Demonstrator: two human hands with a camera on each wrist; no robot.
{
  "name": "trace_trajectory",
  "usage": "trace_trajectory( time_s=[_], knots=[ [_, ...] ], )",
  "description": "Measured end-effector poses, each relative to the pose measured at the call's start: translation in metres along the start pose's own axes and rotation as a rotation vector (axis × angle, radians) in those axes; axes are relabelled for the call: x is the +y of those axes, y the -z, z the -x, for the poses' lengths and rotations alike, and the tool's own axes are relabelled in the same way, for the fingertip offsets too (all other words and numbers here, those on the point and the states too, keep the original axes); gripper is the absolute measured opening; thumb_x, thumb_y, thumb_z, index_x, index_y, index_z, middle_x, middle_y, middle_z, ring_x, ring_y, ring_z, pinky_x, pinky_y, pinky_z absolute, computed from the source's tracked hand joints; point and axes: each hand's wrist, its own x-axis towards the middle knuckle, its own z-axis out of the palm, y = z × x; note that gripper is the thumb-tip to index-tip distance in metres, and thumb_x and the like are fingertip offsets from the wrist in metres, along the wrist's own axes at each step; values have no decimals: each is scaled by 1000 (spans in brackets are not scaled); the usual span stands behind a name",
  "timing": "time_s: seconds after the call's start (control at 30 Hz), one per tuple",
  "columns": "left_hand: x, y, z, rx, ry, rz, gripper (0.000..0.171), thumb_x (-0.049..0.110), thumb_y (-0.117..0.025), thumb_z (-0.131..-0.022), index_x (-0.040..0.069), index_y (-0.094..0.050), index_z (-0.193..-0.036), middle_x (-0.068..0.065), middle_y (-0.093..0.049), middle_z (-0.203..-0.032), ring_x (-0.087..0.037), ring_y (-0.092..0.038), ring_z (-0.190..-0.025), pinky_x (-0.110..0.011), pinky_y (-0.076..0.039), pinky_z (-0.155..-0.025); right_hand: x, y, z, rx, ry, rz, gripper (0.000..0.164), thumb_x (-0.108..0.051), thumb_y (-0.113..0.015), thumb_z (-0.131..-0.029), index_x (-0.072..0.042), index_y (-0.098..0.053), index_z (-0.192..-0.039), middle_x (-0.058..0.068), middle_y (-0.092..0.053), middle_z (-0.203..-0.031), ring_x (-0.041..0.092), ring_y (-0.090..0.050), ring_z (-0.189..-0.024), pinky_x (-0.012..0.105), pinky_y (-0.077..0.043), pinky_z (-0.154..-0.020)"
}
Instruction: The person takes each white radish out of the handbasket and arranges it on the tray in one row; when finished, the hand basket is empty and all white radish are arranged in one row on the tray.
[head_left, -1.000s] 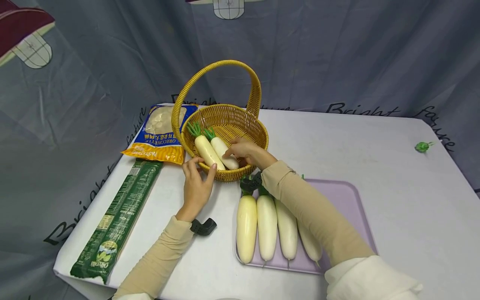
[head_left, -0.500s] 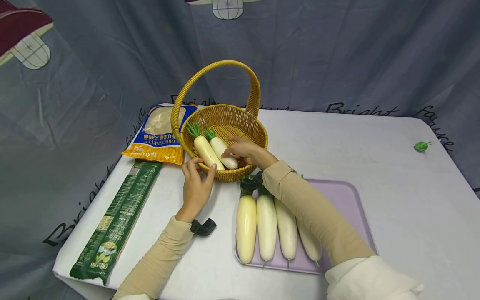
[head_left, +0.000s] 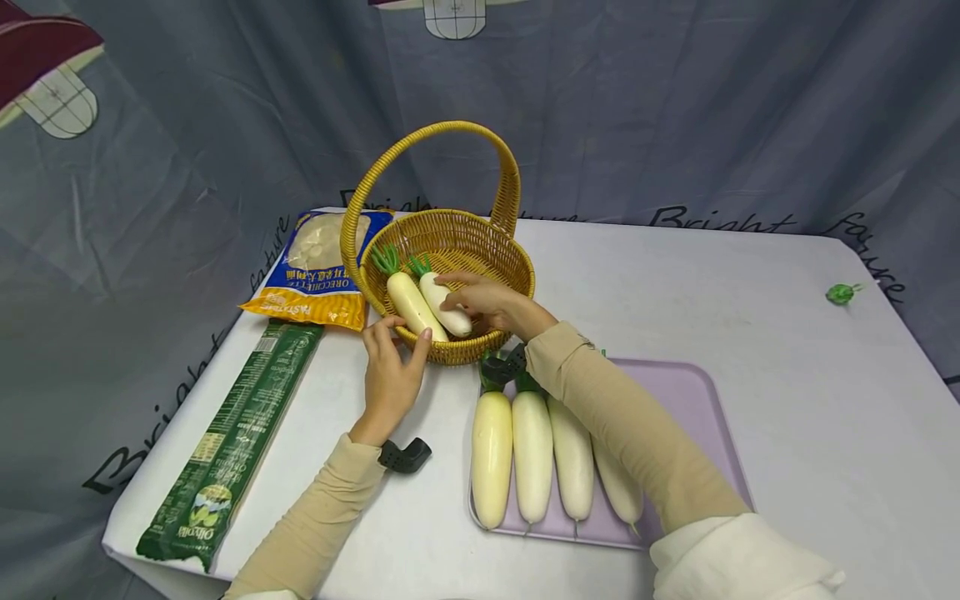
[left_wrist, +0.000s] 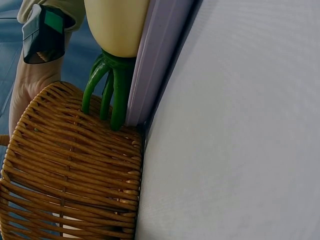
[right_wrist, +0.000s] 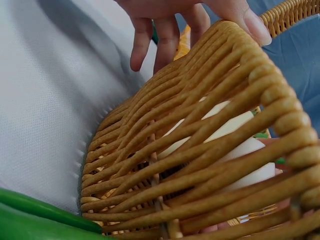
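Observation:
A yellow wicker basket (head_left: 480, 229) with a tall handle holds two white radishes with green tops. My right hand (head_left: 491, 302) reaches over its near right rim and grips the right-hand white radish (head_left: 435, 292), fingers across its upper side. The paler yellow radish (head_left: 408, 300) lies alongside it, to the left. At the basket's near left rim is my left hand (head_left: 393, 379), thumb and index finger on the wicker. In the right wrist view, the left hand's thumb lies over the rim (right_wrist: 240, 37) and its other fingers hang outside. Wicker partly hides the radishes there.
A lilac tray (head_left: 686, 400) with several large white radishes (head_left: 491, 458) lies right under the right forearm. Left of the basket are a blue and orange pasta bag (head_left: 322, 267) and a long green packet (head_left: 232, 442). A small green item (head_left: 842, 293) sits far right.
The right hand's fingers have shifted further up the right-hand radish, and that radish has moved slightly left, closer to the other one. The left hand stays at the rim.

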Motion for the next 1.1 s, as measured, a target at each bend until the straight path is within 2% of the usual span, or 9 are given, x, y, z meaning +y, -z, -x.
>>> trace_trajectory(
  time_s=[0.2, 0.4, 0.5, 0.6, 0.77, 0.87, 1.1],
  knots=[
    [0, -1, -1, -2, -3, 2, 43, 46, -50, -89, 14, -36, -114, -14, -31, -115, -31, -51, -98, -39, -44, -69, 0, 1, 0, -16, 13, 4, 47, -13, -55, -87, -30, -47, -129, 8, -43, -132, 23, -56, -97, 33, -51, -65],
    [1, -1, 0, -2, -6, -2, 44, 47, -49, -89, 14, -36, -114, -14, -31, -115, -30, -51, -97, -39, -44, -68, 1, 3, -1, -43, 26, -8, 48, -14, -54, -88, -30, -43, -132, 11, -48, -124, 18, -56, -83, 32, -50, -63],
    [0, 0, 1, 4, -6, -7, 44, 47, -49, -88, 14, -36, -114, -14, -32, -115, -29, -51, -97, -40, -45, -68, 1, 3, -1, -77, 41, -33, 50, -15, -53, -89, -29, -39, -135, 11, -49, -122, 17, -55, -82, 34, -49, -67],
    [0, 0, 1, 8, -4, -6, 44, 48, -49, -88, 15, -36, -113, -14, -32, -115, -29, -51, -97, -40, -45, -68, 0, 4, 0, -99, 40, -86, 51, -16, -51, -89, -29, -37, -136, 11, -47, -123, 18, -53, -87, 36, -45, -71],
    [0, -2, 2, 1, -8, 2, 44, 49, -49, -88, 15, -37, -113, -14, -32, -115, -29, -51, -98, -39, -45, -69, -1, 8, 6, -134, 45, -218, 49, -16, -49, -90, -29, -38, -136, 9, -39, -133, 19, -46, -92, 32, -38, -66],
    [0, -3, 1, 12, -15, 5, 44, 48, -50, -88, 14, -38, -113, -14, -33, -114, -29, -50, -97, -39, -45, -70, -2, 10, 11, -184, 74, -293, 49, -15, -47, -91, -27, -36, -137, 8, -33, -137, 20, -43, -95, 31, -39, -65],
    [-1, -1, 2, 20, -20, 16, 44, 46, -51, -88, 13, -37, -114, -15, -33, -114, -30, -51, -97, -39, -45, -71, -6, 18, 31, -284, 132, -421, 47, -14, -42, -94, -27, -33, -138, 6, -37, -121, 19, -41, -91, 31, -38, -67]
  ],
)
